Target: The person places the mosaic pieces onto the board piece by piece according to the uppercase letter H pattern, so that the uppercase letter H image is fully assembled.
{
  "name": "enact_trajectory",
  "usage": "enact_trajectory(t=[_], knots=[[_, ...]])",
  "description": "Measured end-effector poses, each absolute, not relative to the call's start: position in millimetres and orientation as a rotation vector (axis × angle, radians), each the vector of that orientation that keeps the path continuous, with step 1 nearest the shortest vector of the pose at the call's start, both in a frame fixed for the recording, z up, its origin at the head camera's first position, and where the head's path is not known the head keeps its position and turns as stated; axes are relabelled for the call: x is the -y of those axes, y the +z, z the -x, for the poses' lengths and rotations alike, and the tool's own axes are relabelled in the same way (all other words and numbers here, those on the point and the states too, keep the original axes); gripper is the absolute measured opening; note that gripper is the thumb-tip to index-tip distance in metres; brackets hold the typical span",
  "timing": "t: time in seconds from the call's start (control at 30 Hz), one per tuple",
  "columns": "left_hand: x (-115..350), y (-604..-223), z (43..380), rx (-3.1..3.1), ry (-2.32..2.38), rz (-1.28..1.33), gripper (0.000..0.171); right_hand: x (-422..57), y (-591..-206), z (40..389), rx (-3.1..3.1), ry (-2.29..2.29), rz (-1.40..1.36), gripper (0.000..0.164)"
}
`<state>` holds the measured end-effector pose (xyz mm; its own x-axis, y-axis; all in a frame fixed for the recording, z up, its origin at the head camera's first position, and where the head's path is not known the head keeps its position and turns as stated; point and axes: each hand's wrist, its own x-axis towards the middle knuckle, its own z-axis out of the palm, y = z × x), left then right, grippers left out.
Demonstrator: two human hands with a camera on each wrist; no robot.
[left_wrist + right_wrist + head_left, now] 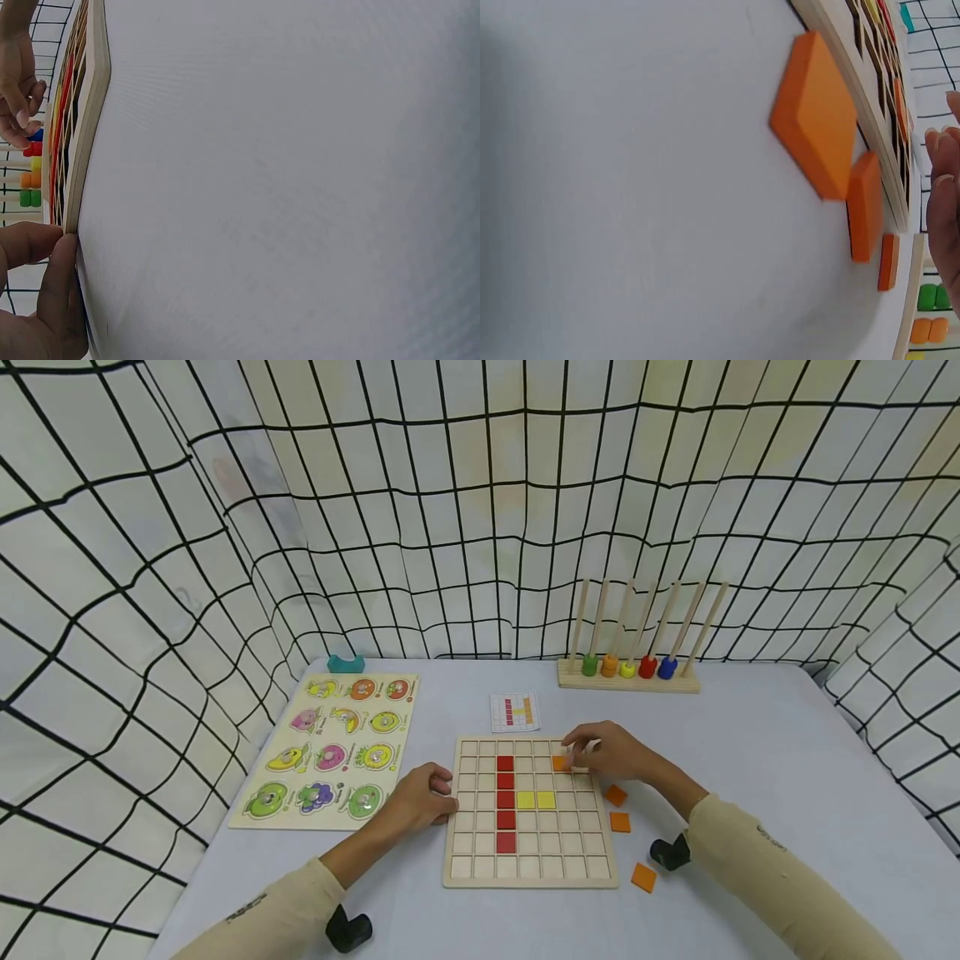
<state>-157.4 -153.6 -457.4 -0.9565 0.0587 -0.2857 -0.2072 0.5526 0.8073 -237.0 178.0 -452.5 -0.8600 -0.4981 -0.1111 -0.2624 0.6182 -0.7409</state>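
Note:
A wooden grid board (pixel 531 882) carries a column of several red tiles (pixel 506 800), two yellow tiles (pixel 536 800) and one orange tile (pixel 560 763) near its top right. My left hand (pixel 420 796) pinches the board's left edge between thumb and finger; the wooden rim (pixel 88 127) shows between the fingertips in the left wrist view. Loosely bent, the fingers of my right hand (pixel 609 752) hover over the upper right of the board beside the orange tile. In the right wrist view a gap separates my right hand (pixel 946 195) from that orange tile (pixel 901 111), and nothing shows in its grasp.
Three loose orange tiles (pixel 620 822) lie right of the board. Behind it lies a small pattern card (pixel 514 712). A fruit puzzle board (pixel 300 760) is at left, with a teal piece (pixel 346 665) behind. A peg stand (pixel 630 682) with coloured beads stands at back right, before black netting.

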Motion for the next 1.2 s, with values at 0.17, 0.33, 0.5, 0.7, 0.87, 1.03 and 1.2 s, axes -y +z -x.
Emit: enact_trajectory(t=[0.17,0.33,0.5,0.7,0.87,1.03,1.2], knots=[[153.1,-456.9,157.1,-2.506,1.355,0.125,0.041,-192.7,-448.8,236.9,-2.513,-1.163,0.614,0.029],[153.5,-457.2,156.2,-2.503,1.380,0.124,0.040,-205.8,-447.3,236.6,-2.524,-1.180,0.597,0.030],[153.7,-458.3,157.0,-2.513,1.376,0.121,0.040,-217.0,-447.1,235.9,-2.527,-1.197,0.579,0.029],[152.6,-459.1,156.9,-2.512,1.375,0.125,0.039,-230.2,-450.9,240.1,-2.503,-1.223,0.580,0.026],[152.6,-458.8,155.9,-2.518,1.364,0.123,0.040,-240.7,-456.8,245.0,-2.512,-1.155,0.591,0.027],[153.5,-459.0,157.2,-2.516,1.364,0.132,0.040,-246.9,-458.3,248.8,-2.548,-1.029,0.635,0.027],[153.3,-459.9,157.2,-2.516,1.363,0.128,0.039,-248.8,-460.9,253.0,-2.578,-0.950,0.618,0.025]])
